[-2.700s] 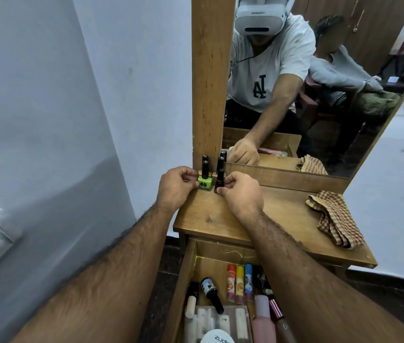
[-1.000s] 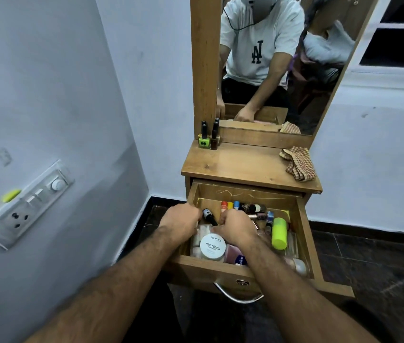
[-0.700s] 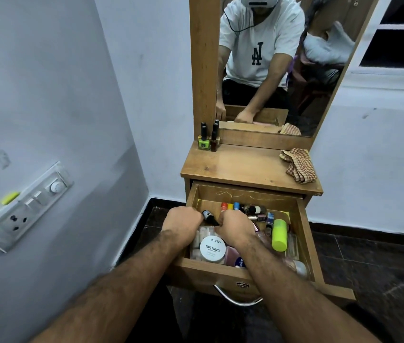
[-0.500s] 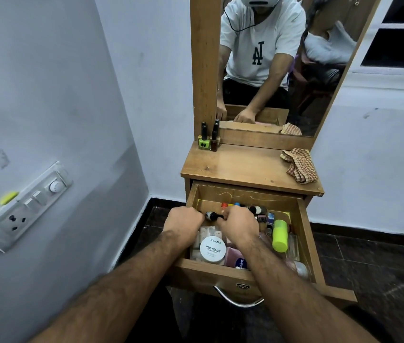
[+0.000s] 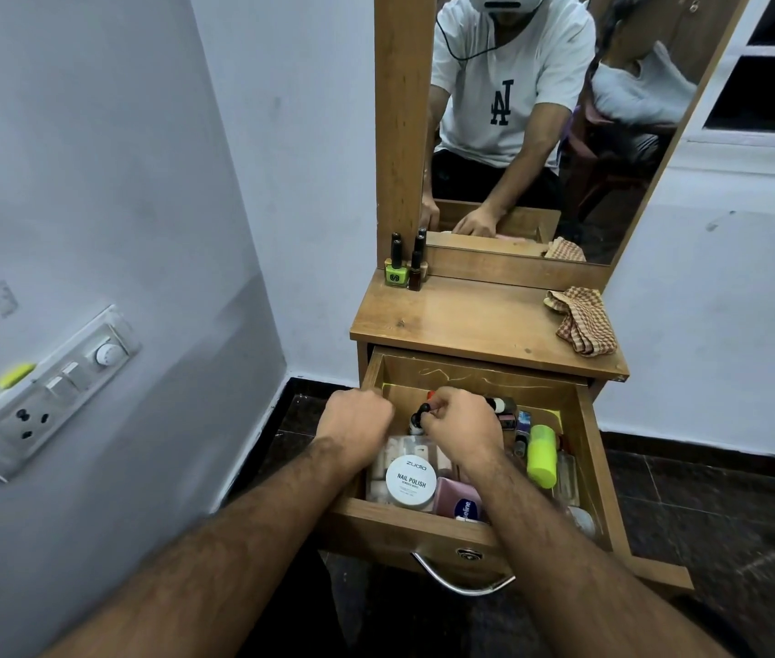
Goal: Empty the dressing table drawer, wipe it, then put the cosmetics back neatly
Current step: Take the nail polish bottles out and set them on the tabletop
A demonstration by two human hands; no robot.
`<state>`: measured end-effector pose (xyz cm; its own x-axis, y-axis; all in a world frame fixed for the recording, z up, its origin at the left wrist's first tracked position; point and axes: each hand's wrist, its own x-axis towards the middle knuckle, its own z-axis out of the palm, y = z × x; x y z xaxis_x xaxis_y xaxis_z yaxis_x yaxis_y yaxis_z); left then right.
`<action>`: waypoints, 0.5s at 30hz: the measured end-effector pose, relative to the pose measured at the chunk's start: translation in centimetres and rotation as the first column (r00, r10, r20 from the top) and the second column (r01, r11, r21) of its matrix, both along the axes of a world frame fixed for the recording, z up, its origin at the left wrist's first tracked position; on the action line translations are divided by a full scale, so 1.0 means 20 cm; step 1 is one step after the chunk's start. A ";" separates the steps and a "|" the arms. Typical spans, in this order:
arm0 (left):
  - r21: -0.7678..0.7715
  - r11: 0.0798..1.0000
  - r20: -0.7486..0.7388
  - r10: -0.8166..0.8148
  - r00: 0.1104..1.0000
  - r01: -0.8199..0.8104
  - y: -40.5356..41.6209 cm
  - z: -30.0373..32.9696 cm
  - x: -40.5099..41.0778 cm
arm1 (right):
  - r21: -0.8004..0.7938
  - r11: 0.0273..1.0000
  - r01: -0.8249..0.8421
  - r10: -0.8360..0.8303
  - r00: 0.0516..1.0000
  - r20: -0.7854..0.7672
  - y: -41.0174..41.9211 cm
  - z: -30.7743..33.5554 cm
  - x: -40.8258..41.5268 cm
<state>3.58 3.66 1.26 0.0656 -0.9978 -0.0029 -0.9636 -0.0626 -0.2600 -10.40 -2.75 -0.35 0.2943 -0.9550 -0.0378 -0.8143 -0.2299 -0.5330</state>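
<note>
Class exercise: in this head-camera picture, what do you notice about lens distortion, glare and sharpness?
Head view: the wide-angle lens bows the mirror frame and wall edges outward; a soft sheen of glare lies on the tabletop; both forearms blur near the bottom edge, while the nail polish tub label reads sharply.

left hand's (image 5: 354,422) fingers hidden, drawer (image 5: 589,472) items under hands unreadable

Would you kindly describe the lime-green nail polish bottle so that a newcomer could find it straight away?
Start at the wooden dressing table top and look to its back left corner, at the foot of the mirror frame. The lime-green nail polish bottle stands upright there, left of a dark brown bottle. Both have black caps; only this one has a bright green, squarish body with a dark logo.
</note>
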 end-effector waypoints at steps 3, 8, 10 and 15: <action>-0.010 1.000 -0.128 -0.011 0.992 0.010 -0.02 0.00 0.04 | 0.095 0.993 -0.074 0.072 0.997 0.020 -0.02 -0.03 0.00; 0.000 1.000 -0.236 -0.006 0.972 0.006 -0.07 0.02 0.08 | 0.153 0.978 -0.142 0.143 0.990 0.004 -0.05 -0.05 0.04; 0.020 1.000 -0.273 0.012 0.962 -0.007 -0.09 0.02 0.08 | 0.142 0.977 -0.160 0.163 0.987 -0.010 -0.06 -0.05 0.05; 0.034 0.994 -0.393 0.105 0.914 -0.099 -0.12 0.01 0.08 | 0.143 0.982 -0.124 0.111 0.989 0.095 -0.08 -0.09 0.05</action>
<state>5.25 1.22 1.51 0.1580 -0.9855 -0.0624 -0.9766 -0.1653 0.1377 -9.41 -4.26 -2.19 0.4123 -0.8993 -0.1461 -0.7358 -0.2341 -0.6355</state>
